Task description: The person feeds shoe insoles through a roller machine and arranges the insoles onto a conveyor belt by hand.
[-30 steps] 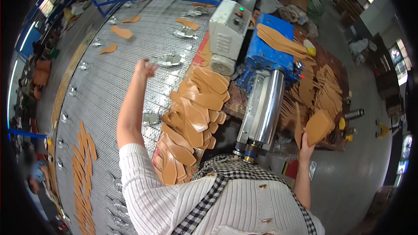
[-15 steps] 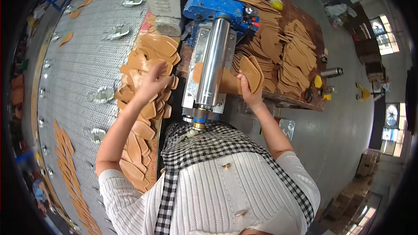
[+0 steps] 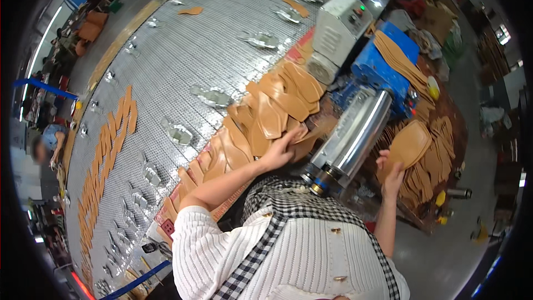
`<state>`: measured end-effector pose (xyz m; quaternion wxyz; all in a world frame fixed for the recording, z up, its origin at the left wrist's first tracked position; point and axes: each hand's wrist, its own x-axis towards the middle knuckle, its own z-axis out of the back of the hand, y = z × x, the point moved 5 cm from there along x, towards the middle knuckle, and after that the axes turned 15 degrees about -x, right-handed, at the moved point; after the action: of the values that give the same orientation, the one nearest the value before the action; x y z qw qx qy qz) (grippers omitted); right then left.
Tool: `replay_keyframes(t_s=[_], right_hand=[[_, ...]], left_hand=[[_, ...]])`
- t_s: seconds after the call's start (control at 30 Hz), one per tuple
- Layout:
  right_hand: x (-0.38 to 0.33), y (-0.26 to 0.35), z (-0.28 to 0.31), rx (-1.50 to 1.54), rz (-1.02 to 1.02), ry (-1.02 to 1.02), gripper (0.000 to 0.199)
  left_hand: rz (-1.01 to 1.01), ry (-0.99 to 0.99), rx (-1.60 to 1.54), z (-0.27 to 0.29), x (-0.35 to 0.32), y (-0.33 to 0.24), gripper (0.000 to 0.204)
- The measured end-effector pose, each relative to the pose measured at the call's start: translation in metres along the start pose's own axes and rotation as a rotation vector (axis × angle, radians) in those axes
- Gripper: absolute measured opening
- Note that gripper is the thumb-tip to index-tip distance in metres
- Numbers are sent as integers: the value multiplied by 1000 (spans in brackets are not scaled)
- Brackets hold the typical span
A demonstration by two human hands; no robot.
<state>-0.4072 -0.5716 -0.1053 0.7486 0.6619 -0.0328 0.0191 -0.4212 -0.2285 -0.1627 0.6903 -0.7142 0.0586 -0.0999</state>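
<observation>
Head view. The left hand [image 3: 280,150] lies fingers-down on a tan, flat, sole-shaped leather piece [image 3: 297,132] at the near end of an overlapping row of like pieces [image 3: 261,122], its fingers curled over the piece's edge in a light grasp. The right hand [image 3: 392,169] grips the lower edge of a second tan sole piece [image 3: 410,143], held flat-face up just right of a polished metal roller [image 3: 355,133]. Both pieces are smooth, rounded at the ends and uniform in colour.

The row of pieces rests along the edge of a wide conveyor of grey metal mesh [image 3: 183,61], which curves away to the upper left and carries shiny metal clips [image 3: 210,96] and a few scattered tan pieces. A second line of tan pieces [image 3: 105,155] runs along its far edge. The floor is grey concrete [image 3: 472,255]; a blurred person [image 3: 47,144] stands at the far left.

The roller, mounted on a blue machine body [image 3: 383,69] beside a grey control box [image 3: 338,25], stands between the two hands. Stacks of tan pieces [image 3: 438,155] crowd the desk [image 3: 425,219] to the right.
</observation>
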Motion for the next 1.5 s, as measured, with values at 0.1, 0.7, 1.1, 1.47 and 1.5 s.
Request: replay_keyframes(t_s=[0.1,0.7,1.1,1.47,1.5], right_hand=[[-5,19,-2,-33,48,-20,62],[-24,29,15,-913,142,-147,32],[17,33,-28,-212,195,39,35],[12,1,8,-56,-114,-175,28],[9,4,9,-110,-133,-187,28]], left_hand=[[370,-229,-111,64,-19,0,65],[862,-480,-904,133,71,36,21],[-624,269,828,-48,64,-83,61],[431,-511,-347,97,-44,-9,45],[451,-705,-324,141,-43,-17,37]])
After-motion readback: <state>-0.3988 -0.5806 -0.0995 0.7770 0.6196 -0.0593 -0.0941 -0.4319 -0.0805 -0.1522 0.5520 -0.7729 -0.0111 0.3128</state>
